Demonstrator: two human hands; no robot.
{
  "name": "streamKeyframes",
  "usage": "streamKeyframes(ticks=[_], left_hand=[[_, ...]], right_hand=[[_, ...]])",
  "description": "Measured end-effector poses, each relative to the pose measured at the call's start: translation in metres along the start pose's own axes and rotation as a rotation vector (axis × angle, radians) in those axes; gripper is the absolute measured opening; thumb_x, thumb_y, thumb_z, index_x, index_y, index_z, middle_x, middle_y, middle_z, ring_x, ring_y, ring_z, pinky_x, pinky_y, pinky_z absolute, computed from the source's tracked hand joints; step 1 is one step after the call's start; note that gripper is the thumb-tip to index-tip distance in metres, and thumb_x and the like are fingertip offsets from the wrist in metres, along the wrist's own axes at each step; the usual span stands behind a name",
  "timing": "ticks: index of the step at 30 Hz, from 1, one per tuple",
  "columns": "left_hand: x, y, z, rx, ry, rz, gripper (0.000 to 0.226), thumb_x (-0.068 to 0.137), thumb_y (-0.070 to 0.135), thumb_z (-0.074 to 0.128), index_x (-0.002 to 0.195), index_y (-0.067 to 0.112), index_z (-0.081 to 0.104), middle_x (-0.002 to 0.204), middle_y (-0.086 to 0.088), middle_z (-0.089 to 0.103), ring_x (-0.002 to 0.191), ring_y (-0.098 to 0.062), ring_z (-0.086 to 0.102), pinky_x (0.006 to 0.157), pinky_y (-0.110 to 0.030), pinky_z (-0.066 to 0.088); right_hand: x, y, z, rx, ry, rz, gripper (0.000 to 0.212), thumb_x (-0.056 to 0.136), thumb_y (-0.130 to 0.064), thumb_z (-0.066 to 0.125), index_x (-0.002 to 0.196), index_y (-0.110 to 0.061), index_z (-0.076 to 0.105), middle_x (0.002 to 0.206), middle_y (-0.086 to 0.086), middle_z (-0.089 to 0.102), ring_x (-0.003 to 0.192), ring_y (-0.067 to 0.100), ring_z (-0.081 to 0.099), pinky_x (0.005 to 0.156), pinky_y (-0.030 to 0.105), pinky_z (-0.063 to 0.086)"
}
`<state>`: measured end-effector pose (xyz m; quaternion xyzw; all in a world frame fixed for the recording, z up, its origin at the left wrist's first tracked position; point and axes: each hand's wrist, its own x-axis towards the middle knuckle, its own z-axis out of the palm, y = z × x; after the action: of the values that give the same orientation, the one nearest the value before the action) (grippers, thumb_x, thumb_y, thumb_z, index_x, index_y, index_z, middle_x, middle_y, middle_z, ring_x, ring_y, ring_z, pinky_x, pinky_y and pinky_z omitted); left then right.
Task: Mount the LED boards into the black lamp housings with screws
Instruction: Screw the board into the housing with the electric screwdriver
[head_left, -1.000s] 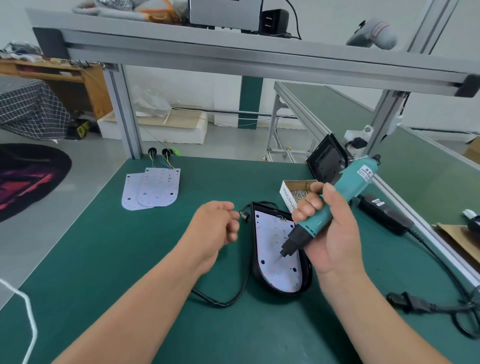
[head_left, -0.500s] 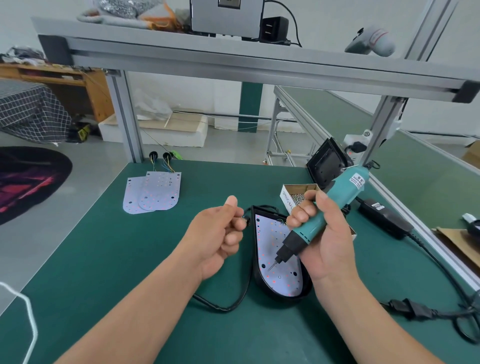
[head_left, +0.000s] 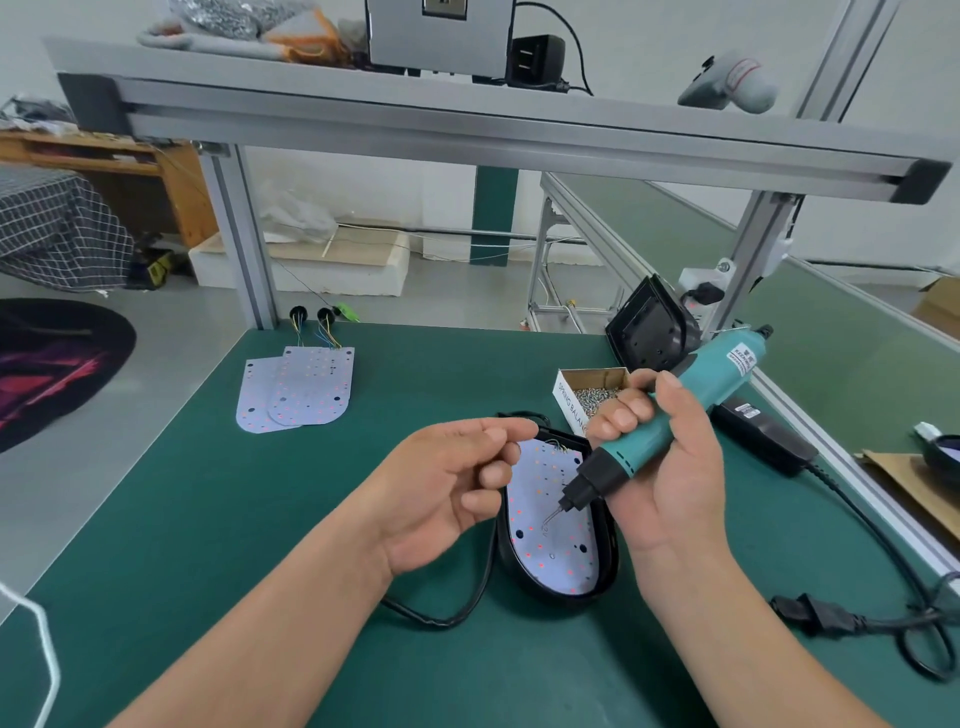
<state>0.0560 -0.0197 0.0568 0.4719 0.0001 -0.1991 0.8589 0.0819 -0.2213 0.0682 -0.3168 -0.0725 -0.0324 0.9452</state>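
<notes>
A black lamp housing (head_left: 608, 566) lies on the green mat with a white LED board (head_left: 545, 551) seated inside it. My right hand (head_left: 675, 478) grips a teal electric screwdriver (head_left: 649, 439), tilted down to the left. Its bit tip hovers just over the middle of the board. My left hand (head_left: 447, 488) floats just left of the housing's top, palm turned inward, fingers loosely curled. I see nothing held in it. Two spare LED boards (head_left: 306, 389) with wires overlap at the far left of the mat.
A small open cardboard box of screws (head_left: 589, 389) stands behind the housing. Another black housing (head_left: 649, 332) leans upright at the back right. A black power adapter (head_left: 763, 431) and its cable (head_left: 857, 618) run along the right side. An aluminium frame crosses overhead.
My left hand has uncurled from a fist and moved right, up to the housing's top. The screwdriver tip has shifted left over the board's middle.
</notes>
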Motion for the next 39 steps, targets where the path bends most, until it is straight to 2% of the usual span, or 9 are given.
streamKeyframes(ticks=[5,10,15,21,24,27,30,35,39], left_hand=[[-0.003,-0.003,0.004,0.128,-0.062,-0.005,0.026,0.100,-0.004,0.060,0.116,0.001,0.079,0.087,-0.008,0.064,0.061,-0.009,0.049,0.044,-0.016,0.032],[-0.005,-0.004,0.007,0.198,-0.017,0.012,0.025,0.100,-0.004,0.062,0.111,0.007,0.082,0.096,-0.013,0.075,0.056,-0.008,0.051,0.043,-0.016,0.032],[-0.008,-0.004,0.010,0.238,-0.009,0.020,0.011,0.102,-0.002,0.060,0.111,0.004,0.064,0.107,-0.023,0.078,0.053,-0.010,0.053,0.041,-0.016,0.033],[-0.011,-0.003,0.013,0.281,-0.046,0.029,0.011,0.085,0.008,0.079,0.088,0.017,0.074,0.087,-0.010,0.068,0.057,-0.010,0.046,0.042,-0.017,0.028],[-0.012,-0.003,0.015,0.267,-0.023,0.003,0.013,0.078,0.007,0.081,0.085,0.016,0.077,0.088,-0.015,0.072,0.056,-0.011,0.048,0.042,-0.017,0.029],[-0.012,-0.003,0.014,0.259,0.002,-0.017,0.015,0.077,0.001,0.082,0.088,0.011,0.077,0.095,-0.021,0.076,0.054,-0.011,0.052,0.041,-0.017,0.033],[-0.011,-0.004,0.014,0.255,0.004,-0.029,0.015,0.088,-0.006,0.077,0.093,0.008,0.076,0.104,-0.027,0.078,0.053,-0.011,0.054,0.042,-0.017,0.036],[-0.010,-0.006,0.013,0.262,-0.017,-0.030,0.014,0.092,-0.004,0.075,0.101,0.006,0.072,0.110,-0.027,0.077,0.055,-0.011,0.058,0.042,-0.017,0.038],[-0.010,-0.008,0.013,0.277,-0.035,-0.019,0.022,0.083,0.005,0.080,0.102,0.006,0.071,0.110,-0.026,0.078,0.054,-0.011,0.059,0.042,-0.017,0.039]], right_hand=[[0.004,-0.012,0.002,0.083,0.017,-0.061,0.012,0.102,-0.022,0.060,0.094,-0.013,0.062,0.074,-0.004,0.044,0.064,0.011,0.046,0.064,0.024,0.045],[0.005,-0.015,0.003,0.089,0.028,-0.096,0.012,0.103,-0.021,0.058,0.095,-0.014,0.061,0.074,-0.004,0.044,0.064,0.011,0.046,0.064,0.025,0.045],[0.005,-0.015,0.005,0.100,0.034,-0.103,0.013,0.104,-0.022,0.058,0.094,-0.013,0.062,0.074,-0.004,0.044,0.065,0.011,0.046,0.065,0.025,0.046],[0.003,-0.017,0.005,0.116,0.041,-0.112,0.011,0.102,-0.023,0.062,0.098,-0.013,0.060,0.076,-0.004,0.045,0.067,0.012,0.047,0.067,0.026,0.047],[0.002,-0.016,0.007,0.096,0.037,-0.130,0.011,0.103,-0.024,0.063,0.099,-0.013,0.061,0.077,-0.004,0.045,0.068,0.012,0.049,0.068,0.026,0.048],[0.001,-0.016,0.009,0.091,0.033,-0.144,0.012,0.104,-0.024,0.062,0.099,-0.013,0.061,0.076,-0.004,0.046,0.067,0.012,0.050,0.068,0.027,0.050],[0.000,-0.016,0.010,0.086,0.032,-0.150,0.012,0.104,-0.024,0.061,0.099,-0.014,0.061,0.076,-0.004,0.046,0.068,0.012,0.050,0.069,0.027,0.050],[-0.001,-0.015,0.012,0.082,0.026,-0.152,0.011,0.103,-0.024,0.062,0.099,-0.014,0.062,0.076,-0.004,0.046,0.068,0.012,0.050,0.069,0.026,0.051],[-0.001,-0.016,0.011,0.064,0.021,-0.165,0.010,0.103,-0.023,0.062,0.099,-0.013,0.063,0.075,-0.004,0.046,0.068,0.012,0.050,0.069,0.027,0.050]])
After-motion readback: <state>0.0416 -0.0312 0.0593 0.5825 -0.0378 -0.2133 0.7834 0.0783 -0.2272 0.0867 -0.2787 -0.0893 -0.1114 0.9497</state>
